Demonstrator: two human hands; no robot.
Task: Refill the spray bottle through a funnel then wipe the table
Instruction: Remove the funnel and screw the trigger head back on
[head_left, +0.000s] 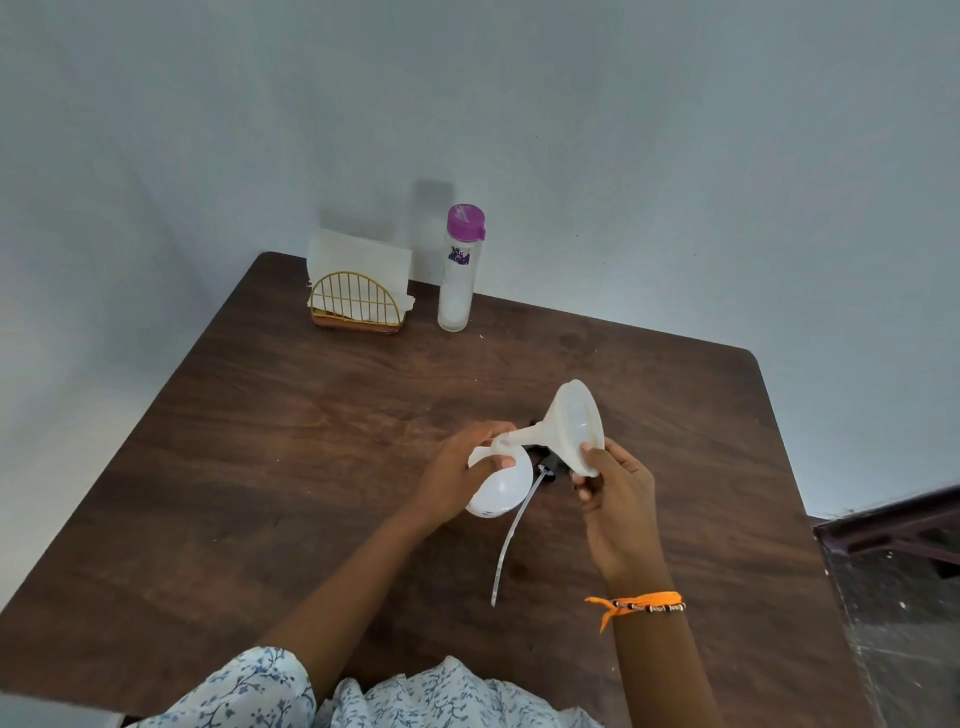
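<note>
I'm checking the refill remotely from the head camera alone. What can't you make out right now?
- Spray bottle neck: covered by the left hand, so whether the funnel spout is seated inside cannot be told.
- Sprayer head: mostly hidden behind the funnel and right hand; only its dip tube shows.
- Spray bottle's liquid level: the white body hides it.
- Purple-capped bottle label: too small to read.

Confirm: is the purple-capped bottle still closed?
Yes, the purple-capped bottle stands upright at the table's far edge beside the napkin holder, purple cap on, neither hand touching it.
</note>
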